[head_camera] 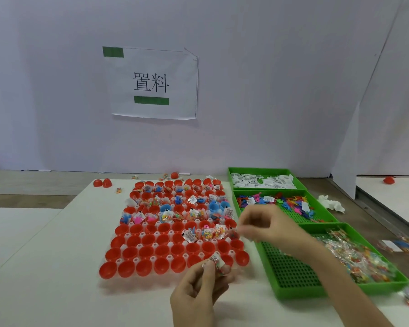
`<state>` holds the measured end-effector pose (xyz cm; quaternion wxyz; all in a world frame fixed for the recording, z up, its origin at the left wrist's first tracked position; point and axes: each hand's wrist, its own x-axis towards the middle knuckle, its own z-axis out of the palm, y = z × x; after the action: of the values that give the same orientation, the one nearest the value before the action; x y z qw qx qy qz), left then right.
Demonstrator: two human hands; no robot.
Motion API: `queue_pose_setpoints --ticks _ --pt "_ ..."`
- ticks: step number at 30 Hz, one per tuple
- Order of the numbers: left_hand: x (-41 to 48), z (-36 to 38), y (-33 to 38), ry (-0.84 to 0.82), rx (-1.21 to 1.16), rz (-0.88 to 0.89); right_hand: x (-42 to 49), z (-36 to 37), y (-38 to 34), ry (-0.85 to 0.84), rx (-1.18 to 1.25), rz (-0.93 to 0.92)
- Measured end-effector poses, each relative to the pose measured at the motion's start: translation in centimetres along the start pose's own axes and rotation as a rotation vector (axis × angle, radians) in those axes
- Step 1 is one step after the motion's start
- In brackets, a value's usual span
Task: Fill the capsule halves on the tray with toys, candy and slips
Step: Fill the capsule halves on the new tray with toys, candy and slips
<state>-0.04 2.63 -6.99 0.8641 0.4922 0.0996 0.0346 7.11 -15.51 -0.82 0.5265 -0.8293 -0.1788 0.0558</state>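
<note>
Capsule halves (162,250) sit by right hand (262,224), grip blurred, unclear; left hand (198,293) pinches packets (219,263).

Left hand (198,293) is pinching a few wrapped packets (216,263) over the near edge of the tray (168,257). Right hand (262,225), motion-blurred, is hovering at the tray's right edge, fingers drawn together; grip contents unreadable. Red capsule halves (162,251) in the tray's far rows are carrying toys, candy and slips. Three green bins (293,274) are sitting just right of the tray.

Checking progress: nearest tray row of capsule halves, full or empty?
Empty where visible: nearest row shows bare red insides; left hand, holding a packet, covers part.
</note>
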Motion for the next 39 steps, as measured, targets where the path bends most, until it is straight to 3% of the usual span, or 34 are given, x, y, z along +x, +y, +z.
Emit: queue_pose_setpoints --ticks 4,7,9,14,20,25,31,37,39 --pt "0.0 0.1 -0.4 -0.008 0.007 0.035 0.7 -3.7 3.1 0.629 -0.26 0.092" --pt "0.0 0.1 -0.5 0.014 -0.012 0.049 0.3 -6.4 6.3 0.854 -0.438 0.241" --pt "0.0 0.2 -0.4 0.024 -0.022 0.048 -0.1 -7.5 7.5 0.835 -0.511 0.327" --pt "-0.1 0.3 -0.5 -0.004 0.003 0.037 0.6 -7.5 8.6 0.475 -0.853 0.691" --pt "-0.1 0.1 -0.4 -0.039 0.039 0.03 0.4 -7.5 8.9 0.582 -0.785 0.606" --pt "-0.1 0.0 -0.5 -0.032 0.057 0.04 -0.1 -7.5 8.4 0.827 -0.587 0.451" --pt "-0.2 0.1 -0.6 -0.022 0.044 0.026 -0.3 -7.3 8.1 0.879 -0.43 0.378" --pt "-0.2 0.1 -0.6 -0.018 0.041 0.026 -0.1 -6.7 6.2 0.858 0.278 0.167" --pt "-0.3 0.1 -0.6 -0.017 0.041 0.035 0.2 -6.1 5.7 0.787 0.37 0.125"
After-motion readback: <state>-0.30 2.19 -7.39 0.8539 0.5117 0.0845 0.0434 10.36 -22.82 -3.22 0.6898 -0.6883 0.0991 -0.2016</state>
